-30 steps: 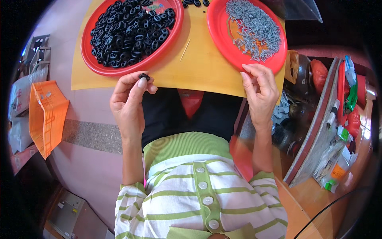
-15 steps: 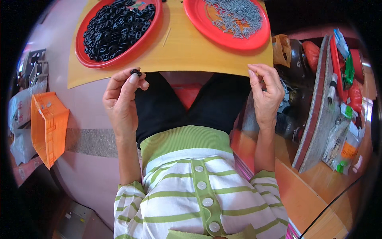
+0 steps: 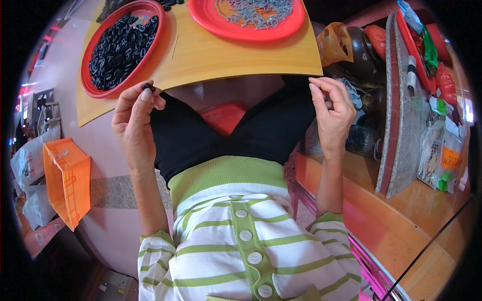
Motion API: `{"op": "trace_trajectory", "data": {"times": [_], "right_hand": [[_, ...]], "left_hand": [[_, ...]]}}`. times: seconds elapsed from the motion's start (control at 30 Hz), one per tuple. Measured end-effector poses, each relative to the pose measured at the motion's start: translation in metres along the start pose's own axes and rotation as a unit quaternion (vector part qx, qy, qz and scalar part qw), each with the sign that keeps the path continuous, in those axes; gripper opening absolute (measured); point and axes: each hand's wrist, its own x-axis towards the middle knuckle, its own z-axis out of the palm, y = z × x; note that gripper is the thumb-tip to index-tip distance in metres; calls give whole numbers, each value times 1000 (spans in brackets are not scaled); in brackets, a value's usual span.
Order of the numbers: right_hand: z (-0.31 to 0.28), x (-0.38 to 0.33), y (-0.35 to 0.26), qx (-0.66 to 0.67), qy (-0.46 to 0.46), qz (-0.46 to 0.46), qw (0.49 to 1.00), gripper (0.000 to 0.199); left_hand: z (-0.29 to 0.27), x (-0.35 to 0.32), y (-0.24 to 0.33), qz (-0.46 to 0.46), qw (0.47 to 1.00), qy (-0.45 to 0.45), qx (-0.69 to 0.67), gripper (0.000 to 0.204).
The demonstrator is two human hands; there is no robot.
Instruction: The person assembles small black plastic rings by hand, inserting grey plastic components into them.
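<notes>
Between the thumb and fingers of my left hand (image 3: 134, 120) is a small black plastic piece (image 3: 148, 87), pinched near the table's front left edge. My right hand (image 3: 333, 113) is closed in a pinch by the front right corner; whatever its fingertips hold, if anything, is too small to make out. Beyond my left hand, many similar black pieces (image 3: 120, 52) fill a round red tray (image 3: 160, 31). A red plate (image 3: 253, 35) farther right carries a heap of small grey metal-looking pieces (image 3: 268, 12).
The yellow table (image 3: 216, 60) bears a thin stick (image 3: 174, 47). An orange crate (image 3: 70, 185) stands at left beside plastic bags (image 3: 31, 158). To the right are an orange bag (image 3: 335, 45), dark jars (image 3: 362, 50) and a stone-edged ledge (image 3: 396, 115). A red thing (image 3: 224, 118) shows between my legs.
The view has shifted, so the table and trays appear farther left and the plate higher. Both hands keep their pinches, and the black piece stays in my left fingers.
</notes>
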Motion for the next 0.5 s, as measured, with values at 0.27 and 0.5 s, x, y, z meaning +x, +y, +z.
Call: {"op": "trace_trajectory", "data": {"times": [0.27,0.5], "right_hand": [[17,17,-3,30,-20,-12,999,10],[56,33,-38,92,-171,-35,980,8]], "left_hand": [[-6,3,2,-1,996,54,66,16],[-16,12,-8,8,993,39,114,15]]}}
